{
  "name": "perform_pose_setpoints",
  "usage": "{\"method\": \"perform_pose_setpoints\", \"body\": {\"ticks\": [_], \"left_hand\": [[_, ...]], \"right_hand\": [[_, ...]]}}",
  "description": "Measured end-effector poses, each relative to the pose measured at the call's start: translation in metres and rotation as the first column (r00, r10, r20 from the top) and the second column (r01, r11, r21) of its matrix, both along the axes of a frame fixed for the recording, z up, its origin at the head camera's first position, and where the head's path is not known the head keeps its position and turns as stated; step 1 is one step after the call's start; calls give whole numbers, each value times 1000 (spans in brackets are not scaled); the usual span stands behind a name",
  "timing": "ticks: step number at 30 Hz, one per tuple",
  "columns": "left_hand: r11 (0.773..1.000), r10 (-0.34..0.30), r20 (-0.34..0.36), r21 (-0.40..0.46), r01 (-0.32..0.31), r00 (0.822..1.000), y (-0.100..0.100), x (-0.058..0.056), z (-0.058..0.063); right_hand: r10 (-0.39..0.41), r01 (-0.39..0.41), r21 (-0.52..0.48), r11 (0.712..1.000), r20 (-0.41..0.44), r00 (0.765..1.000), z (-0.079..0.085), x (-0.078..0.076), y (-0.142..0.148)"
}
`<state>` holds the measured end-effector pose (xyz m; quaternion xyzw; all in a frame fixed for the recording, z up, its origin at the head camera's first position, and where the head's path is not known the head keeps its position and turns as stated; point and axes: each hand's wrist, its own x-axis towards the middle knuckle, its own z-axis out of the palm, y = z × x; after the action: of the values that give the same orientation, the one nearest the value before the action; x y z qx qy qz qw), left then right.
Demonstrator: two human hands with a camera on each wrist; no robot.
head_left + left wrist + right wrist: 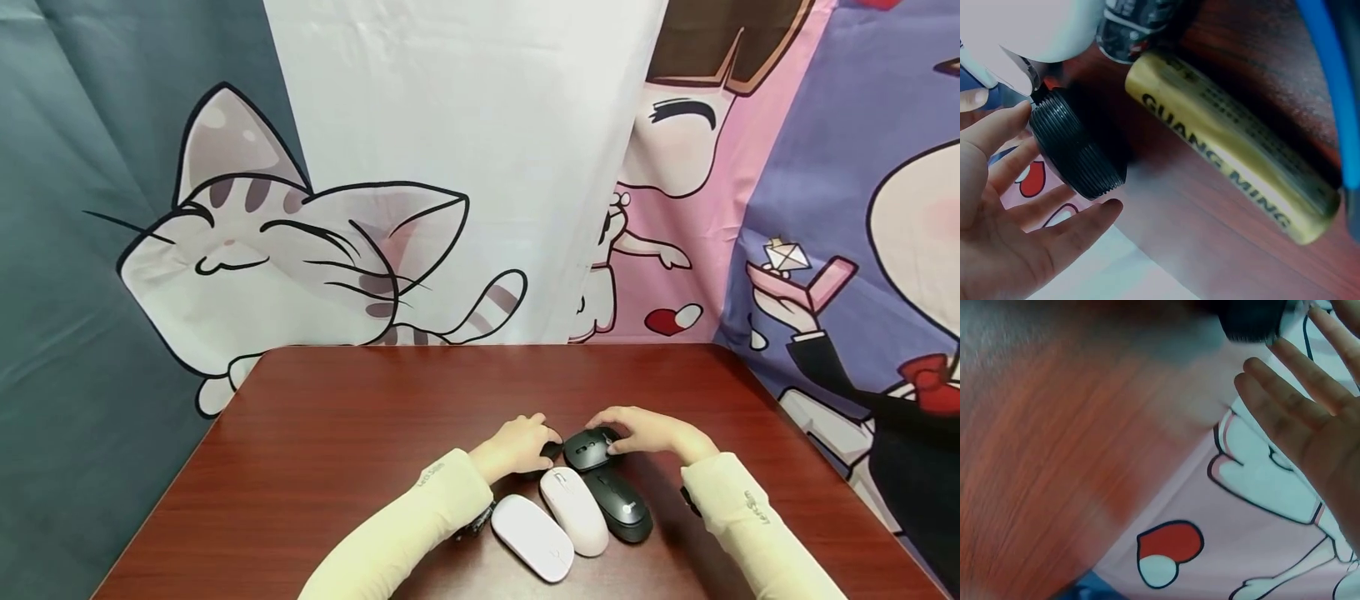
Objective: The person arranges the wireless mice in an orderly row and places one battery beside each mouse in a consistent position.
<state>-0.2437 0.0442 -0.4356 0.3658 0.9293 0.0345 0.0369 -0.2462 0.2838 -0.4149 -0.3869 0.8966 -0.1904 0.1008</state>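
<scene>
My left hand [516, 447] grips a small black mouse [552, 450], thumb on the near side and fingers on the far side. In the left wrist view this mouse [1079, 144] shows a ribbed side, with fingers spread around it. My right hand [647, 432] holds a dark grey mouse [587, 450] between thumb and fingers, right beside the first. Only an edge of the grey mouse [1252, 322] shows at the fingertips in the right wrist view. Just nearer lie a longer black mouse [621, 507], an off-white mouse [574, 512] and a white mouse [531, 538].
A gold battery [1232, 147] lies on the table under the left wrist, near a black patterned object [1132, 28]. The brown table [337, 417] reaches back to a cartoon cloth [465, 100]. A blue-edged strip [1332, 81] crosses the left wrist view's right side.
</scene>
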Motion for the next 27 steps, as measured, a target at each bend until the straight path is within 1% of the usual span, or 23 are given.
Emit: {"method": "perform_pose_setpoints", "body": {"ticks": [2, 6, 9, 14, 17, 22, 27], "left_hand": [[1000, -3, 9, 9, 3, 1000, 1, -1, 0], [1000, -12, 21, 24, 11, 1000, 3, -4, 0], [1000, -4, 18, 19, 4, 1000, 4, -5, 0], [1000, 23, 22, -12, -23, 999, 6, -6, 0], [999, 34, 29, -11, -34, 999, 7, -6, 1], [997, 77, 38, 9, -78, 996, 9, -5, 1], [990, 137, 53, 23, -138, 989, 9, -4, 1]], "right_hand": [[-7, 6, -3, 1000, -9, 1000, 2, -3, 5], [-62, 62, 2, 998, -12, 998, 5, -7, 17], [-89, 89, -8, 996, -11, 996, 5, -9, 23], [-91, 91, -21, 996, 4, 996, 4, -9, 26], [-105, 106, -31, 994, 19, 994, 4, -10, 28], [-137, 139, -36, 990, 61, 989, 7, -10, 28], [-124, 128, -56, 990, 61, 990, 7, -10, 27]]}}
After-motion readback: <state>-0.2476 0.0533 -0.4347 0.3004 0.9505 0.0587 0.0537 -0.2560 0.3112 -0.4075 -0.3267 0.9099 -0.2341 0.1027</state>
